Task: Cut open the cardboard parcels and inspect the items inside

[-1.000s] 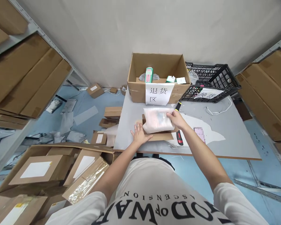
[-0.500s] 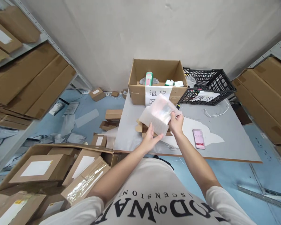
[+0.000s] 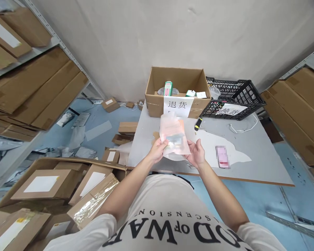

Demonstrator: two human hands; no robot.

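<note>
A translucent white foam pouch [image 3: 172, 134] with something pinkish-orange inside is held over the table's front edge. My left hand [image 3: 157, 150] grips its lower left side, thumb on top. At the lower right edge, my right hand [image 3: 196, 153] supports the pouch, its fingers partly hidden beneath and its thumb raised away. Behind the pouch, a bit of an opened small carton [image 3: 155, 136] shows; the rest is covered. A black and yellow box cutter [image 3: 198, 124] lies on the table to the right, beyond my right hand.
On the table [image 3: 264, 157] stand a cardboard box [image 3: 153, 107] with small packages and a black crate [image 3: 234, 108]. A phone [image 3: 222, 157] and white cable [image 3: 244, 130] lie to the right. A large carton of parcels [image 3: 42, 183] is at the left; shelves flank both sides.
The pouch has turned more upright and shifted slightly left. My left hand has moved to its lower left side, and my right hand has slid down from its upper right corner, uncovering the box cutter.
</note>
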